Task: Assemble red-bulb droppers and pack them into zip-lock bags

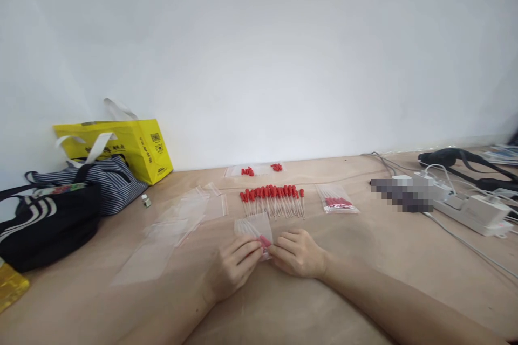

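Between my two hands is a small clear zip bag (256, 224) with red-bulbed droppers inside, its near edge toward me. My left hand (237, 263) pinches the bag's near left side, fingers closed. At the near right corner, my right hand (297, 253) grips the same bag with fingers bent together. Just beyond lies a row of droppers (273, 199) with red bulbs and thin clear stems. To the right rests another filled zip bag (336, 198) with red bulbs at its near end. Fingertips partly hide the held bag's near edge.
Flat clear zip bags (178, 221) spread over the table on the left. Loose red bulbs (247, 171) lie on clear plastic near the wall. A yellow bag (151, 151), a black bag (52, 226) and a tiny bottle (146, 201) stand left. A power strip (465, 213) and cables occupy the right.
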Demonstrator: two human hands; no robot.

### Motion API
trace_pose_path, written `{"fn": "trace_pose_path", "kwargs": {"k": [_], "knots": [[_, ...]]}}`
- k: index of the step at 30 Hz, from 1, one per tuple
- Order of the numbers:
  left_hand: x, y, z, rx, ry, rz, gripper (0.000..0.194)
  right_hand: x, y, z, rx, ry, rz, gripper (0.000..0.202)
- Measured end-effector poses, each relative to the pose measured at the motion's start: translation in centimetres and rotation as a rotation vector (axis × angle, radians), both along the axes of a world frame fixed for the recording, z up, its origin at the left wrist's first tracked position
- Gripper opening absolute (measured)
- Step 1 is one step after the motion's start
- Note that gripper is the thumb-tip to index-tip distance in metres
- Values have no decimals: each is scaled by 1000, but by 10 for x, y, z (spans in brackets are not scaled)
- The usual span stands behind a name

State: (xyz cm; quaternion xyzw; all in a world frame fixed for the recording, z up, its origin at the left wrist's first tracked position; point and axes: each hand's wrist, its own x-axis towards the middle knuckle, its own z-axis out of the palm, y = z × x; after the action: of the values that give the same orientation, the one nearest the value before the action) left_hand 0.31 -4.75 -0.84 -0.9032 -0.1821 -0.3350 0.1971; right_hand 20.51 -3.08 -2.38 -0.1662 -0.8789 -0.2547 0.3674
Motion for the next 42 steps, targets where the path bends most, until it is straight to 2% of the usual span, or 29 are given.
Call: {"fn": "trace_pose_path", "kwargs": {"k": [11,25,33,38,42], "knots": [[-2,5,-1,75,-59,-22,17,-1,4,-4,7,8,5,18],[8,8,-1,271,31,-41,15,-6,0,1,-3,27,12,18],[-10,15,-7,318,62,8,13,-3,0,1,-59,47,7,16],[-24,11,0,318,76,35,17,-2,1,-1,-103,81,-6,16],[-27,6,6,321,81,34,21,-2,1,-2,-112,85,-4,14]]}}
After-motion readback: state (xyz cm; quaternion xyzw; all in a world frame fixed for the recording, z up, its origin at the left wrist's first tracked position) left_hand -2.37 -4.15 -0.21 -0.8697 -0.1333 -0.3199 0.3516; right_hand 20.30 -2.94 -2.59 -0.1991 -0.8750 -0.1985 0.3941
